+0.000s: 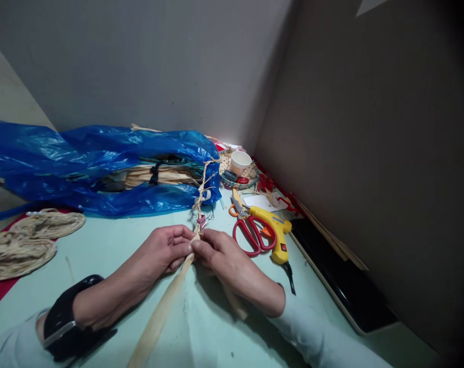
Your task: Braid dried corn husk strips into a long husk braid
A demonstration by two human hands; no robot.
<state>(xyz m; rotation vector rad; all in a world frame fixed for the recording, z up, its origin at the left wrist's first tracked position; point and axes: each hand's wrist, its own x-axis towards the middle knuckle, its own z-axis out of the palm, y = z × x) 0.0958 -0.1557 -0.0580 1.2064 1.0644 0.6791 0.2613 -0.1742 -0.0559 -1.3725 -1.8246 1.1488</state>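
Note:
My left hand [170, 249] and my right hand [216, 250] meet at the middle of the table, both pinching a pale braid [199, 202] of dried plant fibre. From my fingers the braided part runs away from me, up onto a blue plastic bag. A wide loose strand [158, 319] comes out toward me at the lower left. Another strand end [235, 304] shows below my right wrist. A small clip [202, 221] sits by the braid just beyond my fingertips; how it is fixed cannot be made out.
Right of my hands lie red-handled scissors [255, 235] and a yellow glue gun [280, 235]. A blue bag [101, 148] with fibre bundles spans the back. Woven soles [28, 245] lie left. A white cup [240, 162] stands on a woven tray; a black panel [339, 281] lies right.

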